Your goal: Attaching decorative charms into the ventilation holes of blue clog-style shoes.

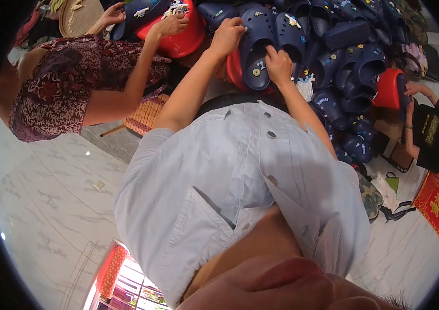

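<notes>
left hand (pixel 228 37) and right hand (pixel 280 64) stand apart, at the toe side and opening edge of a navy clog (pixel 257 30); grip closure cannot be told. it lies ahead, beside a second clog (pixel 285 33). recommended: brace the toe, press evenly.

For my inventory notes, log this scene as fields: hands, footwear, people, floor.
Left hand: at the left edge of a dark-blue, perforated, rubbery clog
Right hand: at that clog's right rim
Footwear: many similar dark-blue clogs, piled ahead and rightward
People: person in patterned purple top, left; person in black shirt, right
Floor: pale veined floor
</notes>
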A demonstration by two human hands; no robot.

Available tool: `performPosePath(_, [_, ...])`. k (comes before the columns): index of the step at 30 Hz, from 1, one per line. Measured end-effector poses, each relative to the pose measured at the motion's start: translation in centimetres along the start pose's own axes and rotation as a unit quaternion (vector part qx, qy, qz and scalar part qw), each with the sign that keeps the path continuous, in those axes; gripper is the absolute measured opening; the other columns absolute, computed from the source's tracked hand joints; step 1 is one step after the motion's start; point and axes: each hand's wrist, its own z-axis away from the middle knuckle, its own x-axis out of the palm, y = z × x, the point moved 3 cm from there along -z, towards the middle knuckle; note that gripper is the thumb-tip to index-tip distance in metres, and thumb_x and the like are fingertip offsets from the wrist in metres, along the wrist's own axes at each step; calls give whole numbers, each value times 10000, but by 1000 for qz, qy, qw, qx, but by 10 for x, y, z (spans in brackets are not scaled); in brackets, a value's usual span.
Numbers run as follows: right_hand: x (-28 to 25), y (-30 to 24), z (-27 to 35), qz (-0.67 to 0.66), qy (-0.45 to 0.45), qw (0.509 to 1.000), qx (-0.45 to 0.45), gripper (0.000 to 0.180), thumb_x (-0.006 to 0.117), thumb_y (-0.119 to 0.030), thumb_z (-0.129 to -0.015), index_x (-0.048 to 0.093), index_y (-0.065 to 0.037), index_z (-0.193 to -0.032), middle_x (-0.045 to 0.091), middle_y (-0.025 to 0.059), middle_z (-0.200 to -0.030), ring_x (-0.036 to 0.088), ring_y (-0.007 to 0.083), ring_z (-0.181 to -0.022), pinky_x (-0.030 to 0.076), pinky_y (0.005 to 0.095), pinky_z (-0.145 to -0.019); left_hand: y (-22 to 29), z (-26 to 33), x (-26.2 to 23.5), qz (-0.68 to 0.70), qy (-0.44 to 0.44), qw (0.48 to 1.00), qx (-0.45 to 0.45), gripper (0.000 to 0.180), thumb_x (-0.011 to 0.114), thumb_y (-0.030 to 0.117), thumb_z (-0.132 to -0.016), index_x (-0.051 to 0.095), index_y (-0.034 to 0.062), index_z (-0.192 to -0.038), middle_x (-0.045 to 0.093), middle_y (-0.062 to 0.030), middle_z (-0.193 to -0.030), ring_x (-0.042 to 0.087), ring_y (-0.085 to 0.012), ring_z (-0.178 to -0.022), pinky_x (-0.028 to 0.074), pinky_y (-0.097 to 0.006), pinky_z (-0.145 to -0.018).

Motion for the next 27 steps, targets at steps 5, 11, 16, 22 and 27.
performPosePath(5, [1,2,1,-4,-1,1000,-3,250,623,-204,-808,662,-187,-1054,565,157,-748,603,366,-737,494,490,-645,-19,-15,3,-46,-97,993,48,160,689,164,-769,765,148,-910,636,-83,-1172,500,-309,-1193,455,-408,-981])
performPosePath(11, [2,3,2,9,-15,1000,10,251,619,-212,-812,659,-197,-1059,568,151,-754,605,363,-741,497,488,-642,-45,-35,3,83,-134,987,33,187,759,269,-723,775,137,-856,684,-98,-1049,616,-281,-1041,441,-399,-962])
performPosePath(16, [2,1,3,4,-8,1000,7,243,614,-215,-814,661,-200,-1052,572,150,-767,606,362,-741,498,488,-643,-55,-35,15,174,-109,976,-68,211,811,281,-670,771,117,-797,689,-113,-1007,656,-269,-950,473,-365,-888])
performPosePath(22, [0,1,3,2,-13,1000,11,245,608,-215,-818,664,-200,-1055,573,153,-770,607,360,-745,499,487,-654,-61,-41,22,88,-164,977,-105,486,860,450,-595,689,135,-924,685,-126,-992,600,-323,-1069,353,-419,-1008])
performPosePath(27, [-1,2,3,2,-17,1000,7,254,604,-214,-819,665,-199,-1065,575,156,-770,608,359,-749,501,487,-663,-70,-44,30,46,-202,969,-134,656,876,505,-549,635,125,-1025,687,-106,-1019,608,-311,-1065,392,-423,-963])
